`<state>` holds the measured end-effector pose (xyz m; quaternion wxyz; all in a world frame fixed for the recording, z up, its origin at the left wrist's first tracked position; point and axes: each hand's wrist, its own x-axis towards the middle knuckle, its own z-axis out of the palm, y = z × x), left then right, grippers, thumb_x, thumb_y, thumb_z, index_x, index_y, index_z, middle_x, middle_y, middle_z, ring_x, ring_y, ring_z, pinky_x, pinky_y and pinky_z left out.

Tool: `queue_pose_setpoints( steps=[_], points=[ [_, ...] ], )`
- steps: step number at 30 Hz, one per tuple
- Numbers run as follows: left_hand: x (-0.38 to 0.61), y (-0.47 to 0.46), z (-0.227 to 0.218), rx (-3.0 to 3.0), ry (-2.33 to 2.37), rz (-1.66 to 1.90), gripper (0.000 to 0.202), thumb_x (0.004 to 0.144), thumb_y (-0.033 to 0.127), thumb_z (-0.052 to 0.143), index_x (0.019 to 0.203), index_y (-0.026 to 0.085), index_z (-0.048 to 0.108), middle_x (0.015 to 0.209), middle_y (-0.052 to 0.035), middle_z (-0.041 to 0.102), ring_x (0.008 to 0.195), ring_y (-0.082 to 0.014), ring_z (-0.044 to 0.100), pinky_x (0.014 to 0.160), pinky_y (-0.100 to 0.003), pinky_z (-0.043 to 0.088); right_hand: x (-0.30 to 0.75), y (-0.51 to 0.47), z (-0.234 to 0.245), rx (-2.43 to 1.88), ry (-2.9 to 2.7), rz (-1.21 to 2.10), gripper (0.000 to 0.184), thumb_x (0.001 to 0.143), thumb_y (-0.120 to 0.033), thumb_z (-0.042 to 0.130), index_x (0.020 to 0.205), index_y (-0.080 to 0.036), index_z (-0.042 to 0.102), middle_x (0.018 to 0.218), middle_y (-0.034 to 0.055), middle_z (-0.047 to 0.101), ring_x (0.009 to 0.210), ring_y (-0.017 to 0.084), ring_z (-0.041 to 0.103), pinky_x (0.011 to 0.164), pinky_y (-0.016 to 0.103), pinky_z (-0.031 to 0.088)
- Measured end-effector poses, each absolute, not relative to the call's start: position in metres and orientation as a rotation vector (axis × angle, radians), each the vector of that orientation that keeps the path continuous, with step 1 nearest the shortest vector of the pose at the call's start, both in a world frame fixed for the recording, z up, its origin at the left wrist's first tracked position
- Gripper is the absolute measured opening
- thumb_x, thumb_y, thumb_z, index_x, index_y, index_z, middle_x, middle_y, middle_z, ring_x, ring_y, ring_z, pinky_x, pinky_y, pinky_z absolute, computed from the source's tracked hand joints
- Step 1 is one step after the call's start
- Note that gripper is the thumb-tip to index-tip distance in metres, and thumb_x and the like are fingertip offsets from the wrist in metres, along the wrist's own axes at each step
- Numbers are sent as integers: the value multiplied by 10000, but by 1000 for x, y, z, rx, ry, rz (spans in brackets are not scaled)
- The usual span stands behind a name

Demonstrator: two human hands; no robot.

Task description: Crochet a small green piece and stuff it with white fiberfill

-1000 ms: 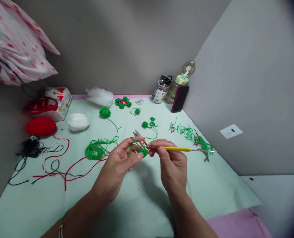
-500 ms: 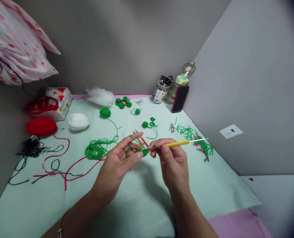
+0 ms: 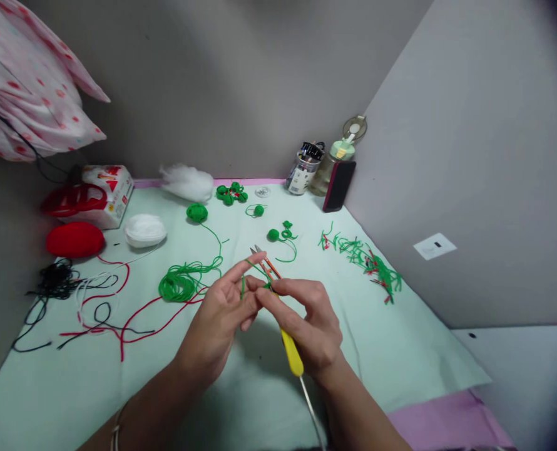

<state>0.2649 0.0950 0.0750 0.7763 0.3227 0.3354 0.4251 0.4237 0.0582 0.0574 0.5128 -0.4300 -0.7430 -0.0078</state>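
My left hand (image 3: 224, 313) is closed in a pinch on a small green crochet piece (image 3: 268, 285), mostly hidden by fingers. Green yarn (image 3: 258, 268) runs from its raised index finger down to that piece. Around a crochet hook (image 3: 291, 352) with a yellow handle, my right hand (image 3: 313, 322) is closed. The hook's upper end meets the green piece; its other metal end points down towards me. Just beyond the fingertips lie orange-handled thread snips (image 3: 271, 269), partly covered by the hands.
Left: looped green yarn (image 3: 179, 285), a red yarn ball (image 3: 75, 239), a white yarn ball (image 3: 145, 231) and tangled black yarn (image 3: 56, 279). Small green crocheted balls (image 3: 273, 235) and stuffing (image 3: 187, 183) lie behind. Yarn scraps (image 3: 367, 257), a phone (image 3: 339, 186) and a bottle (image 3: 325, 172) are right.
My right hand has swung the hook from pointing right to pointing down towards me, and its fingers have come up against the green piece. My left hand holds nearly the same pose.
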Motion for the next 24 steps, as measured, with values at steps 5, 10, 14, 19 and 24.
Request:
queue_pose_setpoints(
  steps=[5, 10, 14, 19, 24],
  points=[
    [260, 101, 79, 605, 668, 869, 475, 831, 232, 867, 1293, 220, 760, 657, 87, 489, 559, -59, 320, 827, -267, 476, 429, 69, 60, -904, -1284, 573, 214, 1044, -212, 599, 1058, -280, 801, 887, 41, 744, 712, 172, 667, 621, 329, 566],
    [264, 98, 77, 770, 703, 940, 404, 844, 256, 858, 1240, 304, 792, 932, 2, 676, 921, -150, 586, 896, -272, 463, 425, 76, 62, -908, -1285, 706, 150, 1011, -303, 682, 970, -267, 822, 910, 60, 778, 865, 222, 707, 699, 363, 579],
    [269, 94, 72, 764, 743, 1010, 428, 833, 266, 882, 1247, 315, 788, 897, 21, 663, 826, -118, 556, 799, -238, 456, 416, 66, 59, -1005, -1414, 455, 208, 1005, -196, 673, 1085, -317, 823, 940, 48, 778, 832, 207, 720, 697, 360, 597],
    [268, 98, 74, 543, 642, 877, 391, 809, 263, 884, 1189, 202, 813, 663, 78, 510, 548, -60, 327, 790, -258, 502, 419, 60, 58, -1065, -1497, 225, 323, 966, -127, 695, 1150, -363, 819, 1027, 52, 782, 904, 223, 727, 756, 385, 601],
    [264, 101, 76, 535, 646, 916, 373, 805, 216, 871, 1174, 223, 818, 710, 55, 571, 664, -96, 524, 1021, -348, 488, 425, 71, 61, -891, -1142, 731, 174, 1024, -254, 655, 987, -287, 822, 881, 30, 741, 674, 154, 617, 609, 315, 523]
  ],
)
